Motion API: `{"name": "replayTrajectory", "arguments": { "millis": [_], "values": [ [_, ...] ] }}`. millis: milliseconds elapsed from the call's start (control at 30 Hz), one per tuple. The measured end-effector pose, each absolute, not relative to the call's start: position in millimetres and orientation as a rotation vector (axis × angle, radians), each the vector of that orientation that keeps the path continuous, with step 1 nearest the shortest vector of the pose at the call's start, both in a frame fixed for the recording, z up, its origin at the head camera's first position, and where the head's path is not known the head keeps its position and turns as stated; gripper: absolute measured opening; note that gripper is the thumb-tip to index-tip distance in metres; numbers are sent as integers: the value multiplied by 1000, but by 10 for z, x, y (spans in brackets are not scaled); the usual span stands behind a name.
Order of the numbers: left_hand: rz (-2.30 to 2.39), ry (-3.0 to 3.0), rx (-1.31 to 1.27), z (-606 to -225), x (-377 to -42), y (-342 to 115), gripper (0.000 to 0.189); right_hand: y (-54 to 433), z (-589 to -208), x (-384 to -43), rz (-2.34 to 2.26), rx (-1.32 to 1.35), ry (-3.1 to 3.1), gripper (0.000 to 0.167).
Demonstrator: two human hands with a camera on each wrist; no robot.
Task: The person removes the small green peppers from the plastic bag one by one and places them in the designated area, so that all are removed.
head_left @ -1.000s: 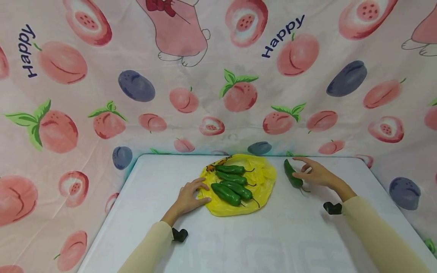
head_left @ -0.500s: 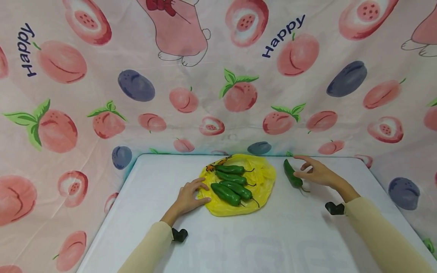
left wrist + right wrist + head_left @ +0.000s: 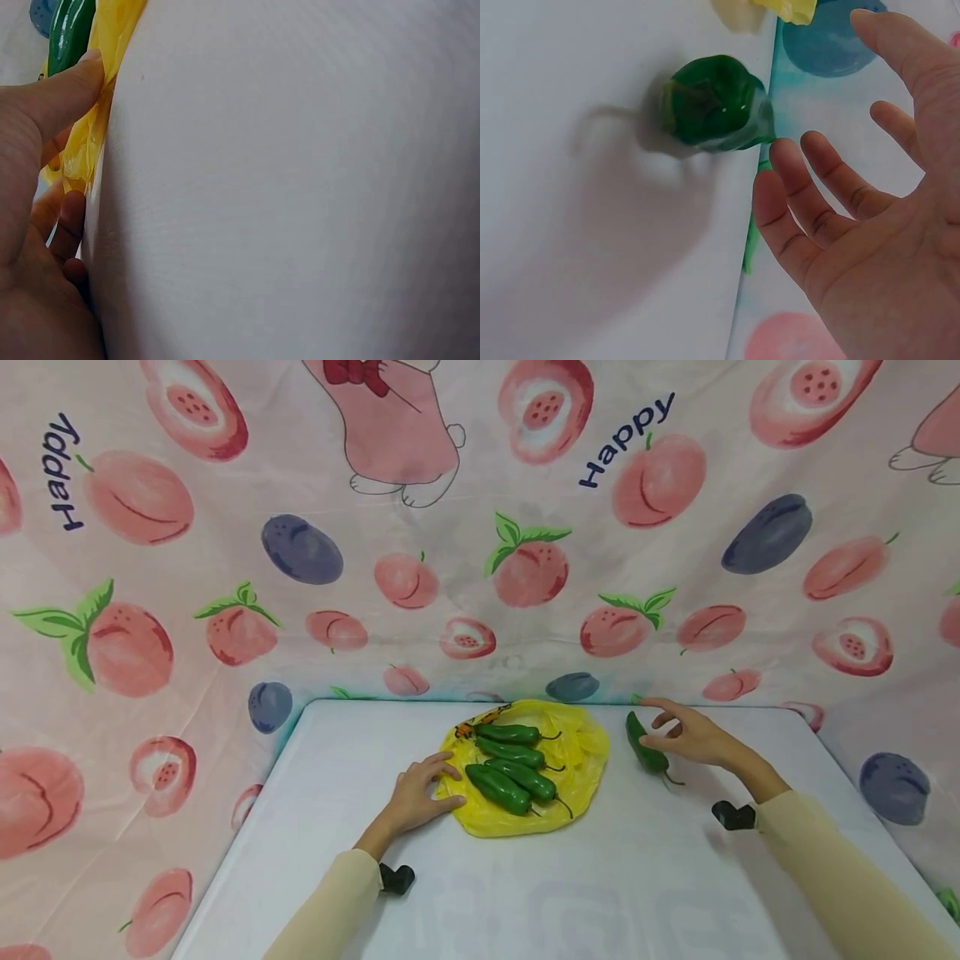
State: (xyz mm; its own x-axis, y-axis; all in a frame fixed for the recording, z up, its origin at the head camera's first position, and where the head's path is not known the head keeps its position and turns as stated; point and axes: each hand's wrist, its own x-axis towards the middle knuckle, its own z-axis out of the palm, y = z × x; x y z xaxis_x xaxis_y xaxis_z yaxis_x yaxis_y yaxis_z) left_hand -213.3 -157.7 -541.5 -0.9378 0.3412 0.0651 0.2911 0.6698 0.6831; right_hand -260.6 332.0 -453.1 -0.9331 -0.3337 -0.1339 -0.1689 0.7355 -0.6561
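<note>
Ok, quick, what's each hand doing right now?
Left hand: open, thumb and fingers apart, touching the edge of the yellow bag.
Right hand: open, holding nothing, beside the lone green pepper.

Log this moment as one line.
left hand: touches yellow plastic | right hand: near lone green pepper, contact unclear | four green peppers: on yellow plastic

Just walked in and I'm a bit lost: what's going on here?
A person's left hand holds the left edge of some yellow plastic, on which four green peppers lie. A fifth pepper lies on the white table, to the right of the plastic. The right hand is beside that pepper without gripping it; whether they touch is hard to tell.
</note>
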Motion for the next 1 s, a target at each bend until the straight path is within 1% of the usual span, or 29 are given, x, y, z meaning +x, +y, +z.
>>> {"name": "replayTrajectory", "arguments": {
  "millis": [200,500,1000],
  "values": [
    [1128,2812,540,-5438,-2137,-1575,30,3268,-4529,-2630,-1011,-452,2692,73],
    [1150,2810,537,-5421,-2129,-1570,29,3126,-4499,-2675,-1069,-622,2695,69],
    [1126,2813,535,-5442,-2144,-1587,30,2823,-4344,-2691,-1031,-772,2756,64]
  ]
}}
